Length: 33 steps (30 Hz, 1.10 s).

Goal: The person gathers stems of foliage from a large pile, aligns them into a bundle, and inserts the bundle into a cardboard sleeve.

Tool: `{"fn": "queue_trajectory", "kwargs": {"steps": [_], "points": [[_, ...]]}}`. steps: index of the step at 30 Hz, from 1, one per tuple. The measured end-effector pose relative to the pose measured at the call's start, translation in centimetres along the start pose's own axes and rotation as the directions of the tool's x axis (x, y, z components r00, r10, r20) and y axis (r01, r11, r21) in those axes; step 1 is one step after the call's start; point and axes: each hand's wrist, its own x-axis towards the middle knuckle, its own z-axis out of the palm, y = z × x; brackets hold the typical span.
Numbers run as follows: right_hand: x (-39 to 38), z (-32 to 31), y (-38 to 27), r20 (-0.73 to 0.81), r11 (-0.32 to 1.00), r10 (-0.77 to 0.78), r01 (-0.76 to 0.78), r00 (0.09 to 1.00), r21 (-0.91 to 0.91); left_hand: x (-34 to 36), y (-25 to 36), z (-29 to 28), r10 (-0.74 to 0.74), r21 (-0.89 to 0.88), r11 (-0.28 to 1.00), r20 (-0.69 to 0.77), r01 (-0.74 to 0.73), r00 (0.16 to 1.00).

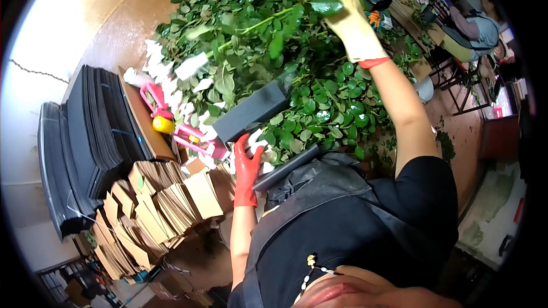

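Observation:
My left hand [247, 172], in a red glove, is at the lower end of a dark corrugated wrap [251, 111], thumb and fingers apart, among white wrapped flower heads [204, 120]. Stretched out to the far right, my right hand [342, 14] wears a pale yellow glove with a red cuff and has its fingers extended. A long leafy stem [251, 28] with a white-wrapped head [192, 66] slants up toward it. One leaf [326, 4] covers part of the glove; whether the stem touches the palm is hidden. Piled leafy stems [337, 102] lie beneath both hands.
Pink tools [154, 98] with a yellow part [163, 124] lie left of the flowers. Dark sheets [100, 125] and folded brown cardboard [171, 199] are stacked at left. A dark roll [285, 168] lies before me. Another person [471, 28] is at far right.

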Motion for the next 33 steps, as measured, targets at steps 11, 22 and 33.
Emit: {"fn": "queue_trajectory", "kwargs": {"steps": [11,22,33], "points": [[-18.3,-0.1,-1.6,0.804,0.991,0.008,0.101,0.595,-0.085,0.3,-2.5,-0.2,0.165,0.146,0.977,-0.048,-0.156,0.985],[-9.0,-0.4,-20.3,0.859,0.934,-0.123,-0.235,0.497,0.269,0.0,0.5,-0.3,0.195,0.240,0.953,-0.010,-0.187,0.981],[-14.7,7.9,-21.4,0.825,0.977,-0.147,-0.048,0.546,0.206,1.0,0.8,0.3,0.184,0.357,0.932,-0.312,-0.065,0.932]]}}
